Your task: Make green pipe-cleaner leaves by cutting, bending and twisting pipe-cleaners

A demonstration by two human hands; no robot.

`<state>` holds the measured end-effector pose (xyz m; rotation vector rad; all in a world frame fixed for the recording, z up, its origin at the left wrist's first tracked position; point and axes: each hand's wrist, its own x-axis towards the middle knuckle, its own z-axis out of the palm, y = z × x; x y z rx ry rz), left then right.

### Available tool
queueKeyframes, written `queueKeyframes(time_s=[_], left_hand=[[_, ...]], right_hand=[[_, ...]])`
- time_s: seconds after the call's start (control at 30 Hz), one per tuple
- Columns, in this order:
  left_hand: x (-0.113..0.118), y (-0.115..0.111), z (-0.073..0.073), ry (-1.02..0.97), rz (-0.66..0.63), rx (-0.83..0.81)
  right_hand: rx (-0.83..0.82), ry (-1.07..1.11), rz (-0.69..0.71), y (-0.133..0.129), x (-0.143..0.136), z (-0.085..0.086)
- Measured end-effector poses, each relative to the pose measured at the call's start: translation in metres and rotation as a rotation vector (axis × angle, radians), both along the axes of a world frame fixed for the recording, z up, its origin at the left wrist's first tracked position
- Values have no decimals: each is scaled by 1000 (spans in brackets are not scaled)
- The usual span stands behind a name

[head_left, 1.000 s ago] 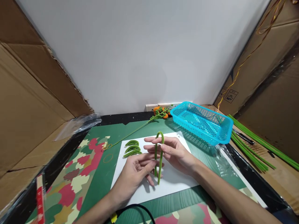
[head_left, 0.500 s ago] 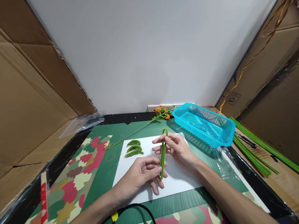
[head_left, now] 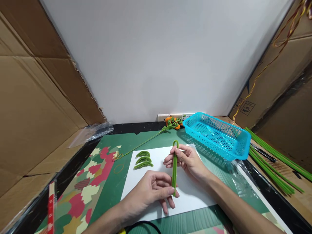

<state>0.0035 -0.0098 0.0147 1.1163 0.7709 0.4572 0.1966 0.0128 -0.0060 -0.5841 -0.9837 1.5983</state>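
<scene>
A green pipe cleaner (head_left: 175, 170), folded double with a rounded bend at its top, stands nearly upright between my two hands. My right hand (head_left: 188, 158) pinches it just below the bend with thumb and fingers. At the lower ends, my left hand (head_left: 159, 190) grips the strands between thumb and fingers. Under both hands lies a white sheet of paper (head_left: 192, 195). On its upper left part rest several curved green pipe-cleaner pieces (head_left: 143, 160), set close together in a stack-like row.
Behind the paper lies a long-stemmed orange flower (head_left: 172, 123). A blue perforated basket (head_left: 216, 148) stands at the back right. Further right are loose green pipe cleaners (head_left: 270, 174) and a black-handled tool (head_left: 264, 153). Cardboard walls (head_left: 36, 97) flank the table; a black cable (head_left: 143, 224) lies in front.
The two strands of the pipe cleaner have come together, closing the gap between them. Both hands keep their hold; the whole view has shifted slightly.
</scene>
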Motion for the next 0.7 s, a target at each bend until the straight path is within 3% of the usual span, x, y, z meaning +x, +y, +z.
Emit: queueKeyframes(time_s=[0.4, 0.7], left_hand=[[-1, 0, -2, 21, 13, -44], [-4, -2, 1, 40, 23, -59]], right_hand=[[13, -17, -1, 3, -2, -6], [-21, 16, -69, 0, -5, 0]])
